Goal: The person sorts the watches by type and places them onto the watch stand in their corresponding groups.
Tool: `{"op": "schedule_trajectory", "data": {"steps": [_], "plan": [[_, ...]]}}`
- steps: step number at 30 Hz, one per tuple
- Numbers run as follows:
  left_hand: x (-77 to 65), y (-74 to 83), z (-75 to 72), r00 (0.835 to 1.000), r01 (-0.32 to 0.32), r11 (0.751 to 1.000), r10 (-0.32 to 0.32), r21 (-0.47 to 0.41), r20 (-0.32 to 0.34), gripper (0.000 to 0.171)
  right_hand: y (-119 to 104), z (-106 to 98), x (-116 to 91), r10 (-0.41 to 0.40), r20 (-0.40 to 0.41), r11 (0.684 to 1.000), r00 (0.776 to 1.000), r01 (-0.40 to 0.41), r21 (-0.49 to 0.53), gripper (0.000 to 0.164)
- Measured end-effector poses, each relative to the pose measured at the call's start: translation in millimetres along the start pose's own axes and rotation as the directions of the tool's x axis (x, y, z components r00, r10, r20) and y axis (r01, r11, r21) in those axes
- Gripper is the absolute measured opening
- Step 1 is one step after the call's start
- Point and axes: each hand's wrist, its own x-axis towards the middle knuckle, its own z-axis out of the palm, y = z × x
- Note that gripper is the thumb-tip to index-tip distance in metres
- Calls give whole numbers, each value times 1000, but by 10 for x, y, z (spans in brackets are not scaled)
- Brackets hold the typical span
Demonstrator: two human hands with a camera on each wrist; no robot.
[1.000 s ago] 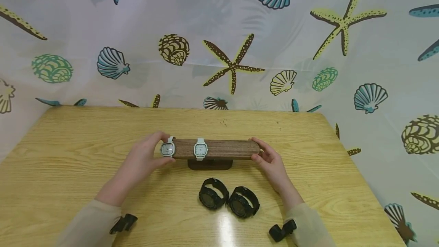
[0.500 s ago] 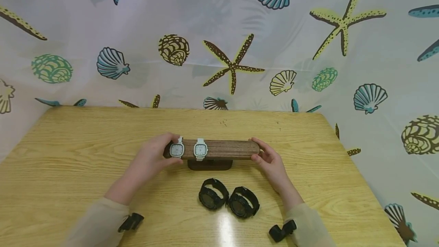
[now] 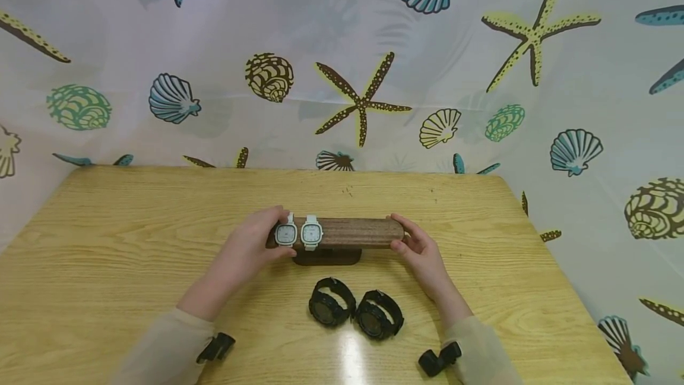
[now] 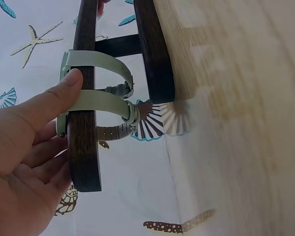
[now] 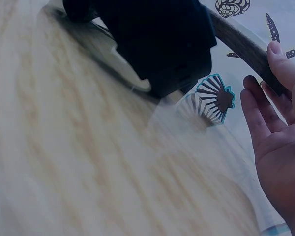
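Observation:
A brown wooden watch stand [image 3: 363, 233] stands on the table, its long bar above a dark base [image 3: 327, 258]. Two pale watches with squarish dials are strapped round the bar's left part. With thumb and fingers, my left hand [image 3: 252, 236] pinches the outer pale watch [image 3: 285, 234]; in the left wrist view the thumb presses on its strap [image 4: 101, 100]. Close beside it sits the inner pale watch [image 3: 312, 233]. My right hand [image 3: 427, 257] holds the bar's right end between thumb and fingers.
Two black watches, one on the left [image 3: 323, 311] and one on the right [image 3: 373, 321], lie side by side on the wooden table [image 3: 133, 242], in front of the stand. A cloth [image 3: 224, 28] with shells and starfish hangs behind the table.
My left hand has slid the outer pale watch rightward along the bar, from its left end to close beside the inner one. The right hand has kept its hold on the bar's end.

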Motion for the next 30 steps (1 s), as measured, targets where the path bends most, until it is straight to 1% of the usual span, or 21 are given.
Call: {"op": "schedule_trajectory", "data": {"steps": [7, 13, 15, 17, 19, 20, 21, 22, 24, 27, 28, 29, 30], "plan": [[-41, -68, -7, 999, 26, 998, -28, -49, -32, 63, -5, 7, 9, -6, 7, 1000, 1000, 6, -1, 54], [-100, -186, -46, 998, 37, 993, -43, -108, -51, 63, 3, 14, 6, -1, -2, 1000, 1000, 1, 2, 54], [-126, -240, -51, 996, 60, 991, -66, -117, -52, 65, 7, 15, 7, 0, -4, 1000, 1000, 0, 1, 53], [-151, -292, -60, 994, 90, 985, -98, -146, -43, 67, 9, 14, 8, 0, -4, 1000, 1000, 0, -1, 53], [-174, -344, -65, 990, 131, 970, -138, -204, -22, 68, 7, 12, 8, 0, -3, 1000, 1000, 0, -4, 53], [-186, -368, -68, 987, 155, 956, -161, -250, -6, 68, 7, 11, 8, 2, -3, 1000, 1000, -2, -6, 53], [-197, -391, -71, 982, 181, 935, -186, -305, 13, 66, 5, 10, 7, 2, -4, 1000, 1000, -2, -9, 53], [-209, -413, -71, 977, 209, 905, -211, -372, 37, 64, 4, 8, 6, 3, -5, 1000, 1000, -3, -12, 53], [-231, -452, -70, 961, 270, 828, -261, -492, 88, 59, 0, 6, 5, 3, -9, 1000, 1000, -3, -16, 52], [-260, -493, -58, 935, 342, 708, -324, -618, 147, 56, -2, 4, 7, 2, -14, 1000, 1000, -3, -18, 52], [-269, -502, -53, 927, 358, 679, -339, -641, 159, 55, 0, 4, 7, 2, -11, 1000, 1000, -2, -17, 52], [-275, -510, -45, 921, 370, 657, -353, -657, 166, 55, -1, 5, 7, 2, -10, 1000, 1000, -2, -15, 52], [-281, -517, -37, 918, 373, 631, -358, -680, 170, 54, -1, 6, 8, 2, -9, 1000, 1000, -2, -14, 52]]}}
